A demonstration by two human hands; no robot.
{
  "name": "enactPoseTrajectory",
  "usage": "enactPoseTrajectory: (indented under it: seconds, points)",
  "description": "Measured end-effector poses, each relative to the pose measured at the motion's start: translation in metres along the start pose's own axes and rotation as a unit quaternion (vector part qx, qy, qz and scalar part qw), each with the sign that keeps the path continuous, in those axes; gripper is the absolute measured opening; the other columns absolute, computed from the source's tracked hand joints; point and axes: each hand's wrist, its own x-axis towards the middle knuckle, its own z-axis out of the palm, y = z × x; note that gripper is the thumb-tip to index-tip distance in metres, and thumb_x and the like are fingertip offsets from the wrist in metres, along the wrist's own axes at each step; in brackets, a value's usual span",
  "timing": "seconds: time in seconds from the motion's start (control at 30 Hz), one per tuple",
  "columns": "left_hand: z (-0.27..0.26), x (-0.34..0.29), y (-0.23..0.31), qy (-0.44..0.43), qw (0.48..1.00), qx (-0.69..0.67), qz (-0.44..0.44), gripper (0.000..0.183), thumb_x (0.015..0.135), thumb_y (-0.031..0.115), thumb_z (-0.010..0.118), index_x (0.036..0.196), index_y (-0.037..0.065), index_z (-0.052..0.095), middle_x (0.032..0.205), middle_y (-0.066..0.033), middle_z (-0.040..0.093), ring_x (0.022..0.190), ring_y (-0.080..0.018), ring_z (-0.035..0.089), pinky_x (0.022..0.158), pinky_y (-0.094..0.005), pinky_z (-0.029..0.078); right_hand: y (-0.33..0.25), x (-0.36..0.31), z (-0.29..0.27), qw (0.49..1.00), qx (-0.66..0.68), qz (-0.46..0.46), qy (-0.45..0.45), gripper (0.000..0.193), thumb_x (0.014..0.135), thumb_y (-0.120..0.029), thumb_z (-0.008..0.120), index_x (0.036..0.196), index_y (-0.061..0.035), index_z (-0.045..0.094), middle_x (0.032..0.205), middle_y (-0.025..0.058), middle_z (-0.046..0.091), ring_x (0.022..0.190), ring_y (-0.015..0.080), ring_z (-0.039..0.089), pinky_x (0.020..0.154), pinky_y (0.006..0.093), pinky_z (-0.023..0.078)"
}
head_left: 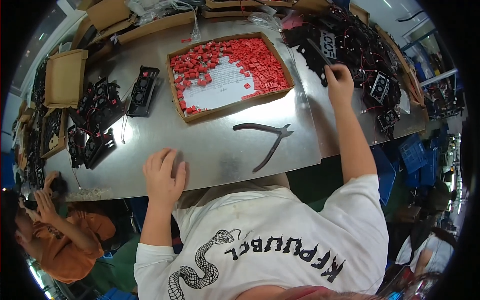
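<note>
My left hand [165, 172] rests on the near edge of the metal table, holding nothing, its fingers loosely bent and the thumb apart. At the right, my right hand [341, 87] reaches out to a heap of black fan assemblies [357, 47]. Its thumb and fingers pinch the near end of a long dark bar-shaped piece [320, 51]; whether this belongs to a fan frame is hard to make out. Diagonal cutters [280, 133] with dark handles lie spread on the table between my hands.
A shallow cardboard tray [235, 110] holds many small red parts [262, 70] and a printed sheet [212, 92]. Left of it lie a black twin-fan unit [143, 92] and several more fan units [97, 107]. A person in orange [75, 245] sits at the left.
</note>
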Motion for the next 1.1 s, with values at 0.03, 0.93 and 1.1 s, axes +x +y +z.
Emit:
enactPoseTrajectory:
  seconds: [0.03,0.93,1.1]
  points:
    - [0.001,0.002,-0.001,0.003,1.0,-0.01,0.027,0.03,0.085,0.013,0.072,0.113,0.002,0.069,0.114,-0.0156,0.066,0.105,-0.0362,0.061,0.092,-0.0452,0.046,-0.002,-0.018,-0.01,0.996,0.078,0.034,0.024,0.011,0.091,-0.008,0.075,0.094,-0.0044,0.065,0.085,0.0003,0.065,0.075,0.007,0.057,0.068,0.023,0.046]
    - [-0.041,0.033,0.09,-0.324,0.913,-0.202,0.146,0.083,0.068,0.019,0.082,0.143,0.006,0.05,0.131,-0.0147,0.059,0.113,-0.034,0.059,0.097,-0.045,0.048,-0.204,-0.169,0.031,0.718,0.1,-0.578,-0.375,0.019,0.077,-0.007,0.074,0.082,-0.0101,0.056,0.1,0.0077,0.068,0.084,0.0224,0.067,0.074,0.0339,0.058]
    - [-0.04,0.025,0.08,-0.245,0.95,-0.168,0.094,0.076,0.066,0.02,0.082,0.134,0.004,0.052,0.125,-0.0147,0.059,0.109,-0.0362,0.058,0.095,-0.0447,0.048,-0.198,-0.162,0.052,0.708,0.087,-0.606,-0.352,0.018,0.074,-0.012,0.071,0.078,-0.0097,0.054,0.099,0.0075,0.069,0.087,0.0213,0.067,0.075,0.0334,0.057]
